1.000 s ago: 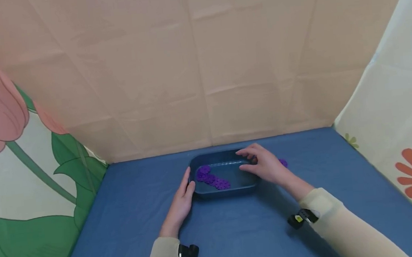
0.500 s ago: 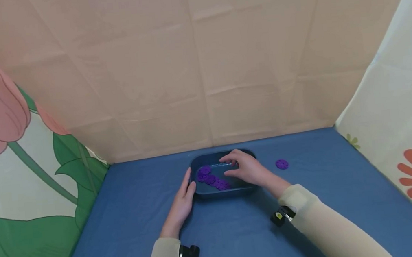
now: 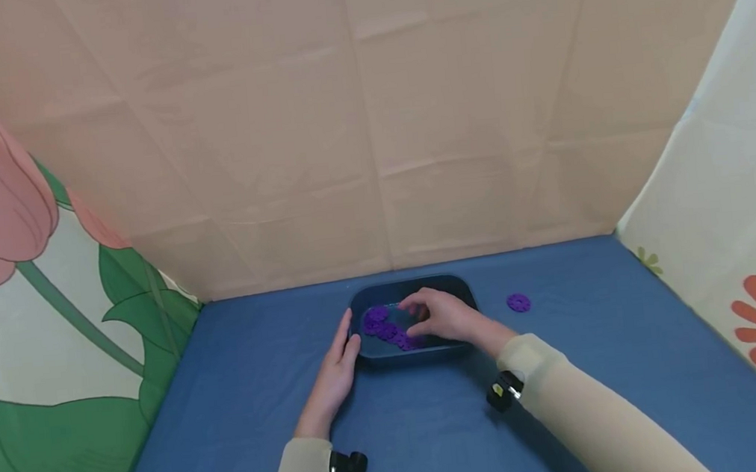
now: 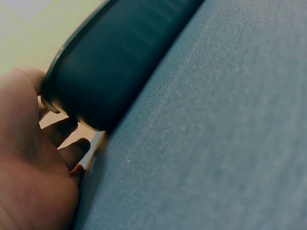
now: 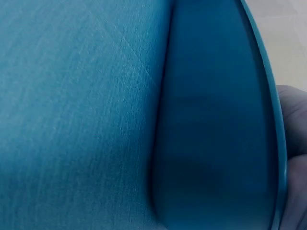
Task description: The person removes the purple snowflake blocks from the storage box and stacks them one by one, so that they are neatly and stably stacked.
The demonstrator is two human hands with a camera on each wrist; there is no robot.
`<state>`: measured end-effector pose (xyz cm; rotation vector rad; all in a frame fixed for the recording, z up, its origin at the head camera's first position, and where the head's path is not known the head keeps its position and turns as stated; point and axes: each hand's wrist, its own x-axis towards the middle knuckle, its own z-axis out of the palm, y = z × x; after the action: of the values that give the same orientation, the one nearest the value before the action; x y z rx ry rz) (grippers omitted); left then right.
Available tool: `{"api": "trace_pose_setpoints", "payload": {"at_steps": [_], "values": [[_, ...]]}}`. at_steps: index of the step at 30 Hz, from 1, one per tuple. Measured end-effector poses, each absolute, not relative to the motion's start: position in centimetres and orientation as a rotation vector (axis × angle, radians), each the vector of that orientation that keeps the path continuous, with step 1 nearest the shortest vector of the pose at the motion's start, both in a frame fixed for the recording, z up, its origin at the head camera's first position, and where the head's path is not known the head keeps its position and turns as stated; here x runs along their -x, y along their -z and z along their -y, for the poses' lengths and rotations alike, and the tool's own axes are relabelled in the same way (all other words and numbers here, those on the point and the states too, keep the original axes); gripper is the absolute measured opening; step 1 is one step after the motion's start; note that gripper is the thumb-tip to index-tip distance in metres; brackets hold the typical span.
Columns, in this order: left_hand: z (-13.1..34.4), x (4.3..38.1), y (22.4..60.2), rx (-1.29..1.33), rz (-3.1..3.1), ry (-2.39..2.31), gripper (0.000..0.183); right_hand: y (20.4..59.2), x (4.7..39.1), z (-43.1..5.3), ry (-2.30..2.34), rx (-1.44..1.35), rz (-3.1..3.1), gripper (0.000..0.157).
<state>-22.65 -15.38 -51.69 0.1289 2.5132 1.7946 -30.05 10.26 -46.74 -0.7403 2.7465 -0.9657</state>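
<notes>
A dark blue rectangular tray point(image 3: 389, 358) stands on the blue-covered table. Several purple perforated discs point(image 3: 386, 330) lie overlapped along its left part. My left hand point(image 3: 331, 379) holds the tray's near left corner, thumb at the rim and fingers along the outer wall; the left wrist view shows that wall point(image 4: 110, 67) close by. Inside the tray my right hand point(image 3: 444, 316) hangs over the discs. Its thumb and index finger are apart, the thumb tip right at the nearest disc. In the right wrist view the tray wall point(image 5: 216, 120) hides most of the fingers.
One more purple disc point(image 3: 518, 302) lies on the table point(image 3: 428, 426) to the right of the tray. A beige cloth wall point(image 3: 371, 154) rises behind the table. Flower-printed cloths point(image 3: 743, 249) stand on both sides.
My right hand has moved left and lower within the tray, from its right end to the discs. The lone disc on the right has come into full view. The left hand stays put.
</notes>
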Motion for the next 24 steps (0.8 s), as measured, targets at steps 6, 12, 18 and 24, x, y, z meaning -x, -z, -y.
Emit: {"api": "trace_pose_setpoints", "payload": {"at_steps": [6, 12, 18, 24], "values": [[15.40, 22.56, 51.56, -0.134, -2.512, -1.788, 0.055, 46.79, 30.36, -10.39, 0.963, 0.741, -2.669, 0.049], [15.29, 22.61, 51.49, -0.132, -2.525, -1.786, 0.054, 46.91, 30.41, -10.44, 0.907, 0.754, -2.632, 0.047], [15.24, 22.66, 51.54, -0.131, -2.539, -1.775, 0.053, 47.04, 30.50, -10.31, 0.853, 0.766, -2.617, 0.047], [15.33, 22.66, 51.54, -0.138, -2.531, -1.782, 0.053, 46.96, 30.21, -10.15, 0.836, 0.793, -2.603, 0.045]]}}
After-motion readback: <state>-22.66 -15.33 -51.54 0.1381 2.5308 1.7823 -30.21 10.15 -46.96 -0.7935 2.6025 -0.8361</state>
